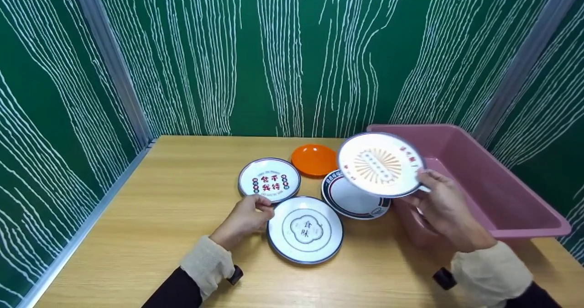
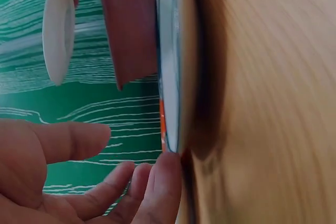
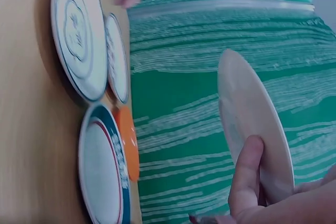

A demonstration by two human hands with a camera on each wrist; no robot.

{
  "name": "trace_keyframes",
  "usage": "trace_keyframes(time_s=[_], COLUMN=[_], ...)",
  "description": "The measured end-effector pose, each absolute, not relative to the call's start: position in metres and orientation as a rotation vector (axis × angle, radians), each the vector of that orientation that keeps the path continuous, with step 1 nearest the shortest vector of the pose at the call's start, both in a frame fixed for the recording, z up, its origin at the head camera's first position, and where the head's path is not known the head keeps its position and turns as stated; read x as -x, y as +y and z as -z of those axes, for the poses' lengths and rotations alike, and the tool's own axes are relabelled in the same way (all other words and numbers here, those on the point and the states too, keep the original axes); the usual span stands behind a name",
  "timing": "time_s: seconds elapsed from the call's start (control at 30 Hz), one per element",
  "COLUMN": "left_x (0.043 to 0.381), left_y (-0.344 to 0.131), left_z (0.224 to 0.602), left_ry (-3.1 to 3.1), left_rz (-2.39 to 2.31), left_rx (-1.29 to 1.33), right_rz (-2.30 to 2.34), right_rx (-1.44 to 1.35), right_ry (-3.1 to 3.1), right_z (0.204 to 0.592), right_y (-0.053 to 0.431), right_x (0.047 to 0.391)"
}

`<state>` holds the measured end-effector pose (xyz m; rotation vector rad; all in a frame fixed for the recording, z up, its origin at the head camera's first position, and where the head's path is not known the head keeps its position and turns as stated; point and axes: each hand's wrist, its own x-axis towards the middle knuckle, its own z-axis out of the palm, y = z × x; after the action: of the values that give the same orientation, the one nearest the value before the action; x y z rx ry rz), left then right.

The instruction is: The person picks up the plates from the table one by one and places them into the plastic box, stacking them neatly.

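Note:
My right hand [image 1: 442, 205] grips a white plate [image 1: 381, 164] by its right edge, up off the table. That plate carries an orange sunburst and small red characters, and the right wrist view shows its pale underside with a finger against it. My left hand [image 1: 246, 219] has its thumb well apart from the fingers, fingertips right at the rim of a white plate [image 1: 305, 230] with a flower-shaped outline and dark characters. Just beyond the left hand lies a blue-rimmed plate [image 1: 269, 178] with red characters. A dark-banded plate [image 1: 351, 198] lies partly hidden beneath the raised one.
Behind these, an orange plate [image 1: 314, 159] lies on the wooden table [image 1: 182, 180]. A large pink basin [image 1: 529, 198] stands on the right, beside the right hand. Green panels [image 1: 283, 57] with white wavy lines and metal posts [image 1: 112, 57] enclose the table.

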<state>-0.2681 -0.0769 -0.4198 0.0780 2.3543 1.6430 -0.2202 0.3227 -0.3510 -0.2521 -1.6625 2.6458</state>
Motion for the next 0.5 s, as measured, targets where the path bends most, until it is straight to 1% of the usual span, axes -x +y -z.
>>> trace_keyframes(time_s=[0.13,0.27,0.5], left_x=[0.272,0.272,0.271], left_y=[-0.079,-0.078,-0.076], left_z=[0.428,0.433,0.436], left_ry=[2.321,2.3,2.257], left_rz=[-1.635,-1.632,-1.588], left_rx=[-0.022,-0.041,-0.024], right_rz=[-2.685,-2.698,-2.67], right_rx=[0.283,0.344,0.551], right_ry=[-1.514,-1.433,-1.38], right_z=[0.35,0.351,0.354], right_y=[0.343,0.363,0.395], right_x=[0.222,0.224,0.227])
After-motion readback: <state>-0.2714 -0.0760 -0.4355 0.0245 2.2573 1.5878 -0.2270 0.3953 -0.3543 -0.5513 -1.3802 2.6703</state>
